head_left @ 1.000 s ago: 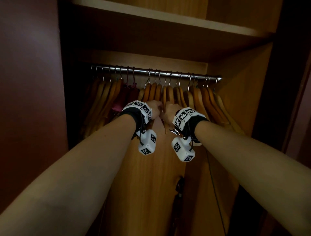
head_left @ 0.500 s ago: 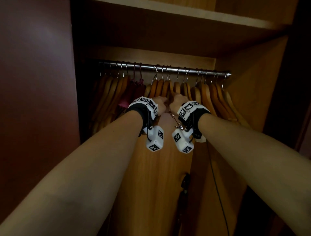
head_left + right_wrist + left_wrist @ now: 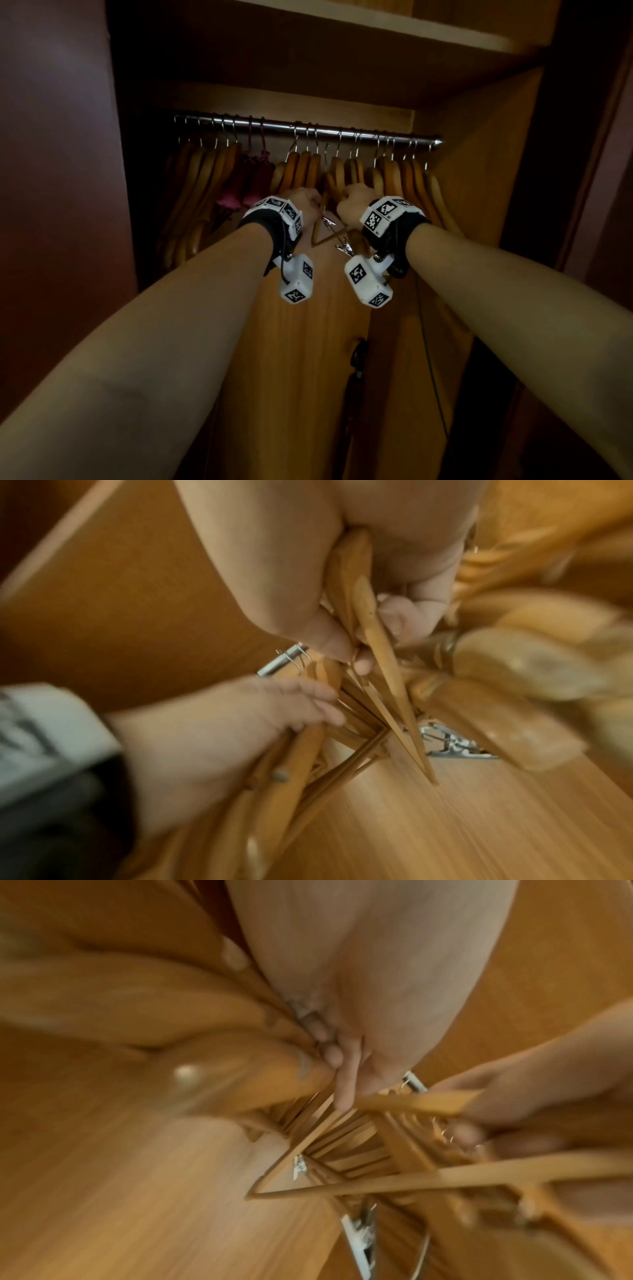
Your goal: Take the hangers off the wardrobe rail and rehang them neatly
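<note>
A metal rail (image 3: 308, 128) spans the wardrobe and carries several wooden hangers (image 3: 394, 178). Both hands are raised to the middle group. My left hand (image 3: 306, 205) curls round the shoulder of a thick wooden hanger (image 3: 260, 1069). My right hand (image 3: 354, 202) grips a thin flat wooden hanger (image 3: 377, 631) between thumb and fingers. A slim hanger with metal clips (image 3: 329, 234) hangs tilted between the wrists. Whether its hook is on the rail I cannot tell.
More wooden hangers (image 3: 205, 171) and dark red padded ones (image 3: 253, 178) hang at the rail's left end. A shelf (image 3: 376, 27) runs above the rail. The wardrobe's side wall (image 3: 479, 171) stands close on the right, and a dark door panel (image 3: 51, 205) on the left.
Both hands have stayed on the middle hangers and moved a little apart. The clip hanger now shows tilted between the wrists.
</note>
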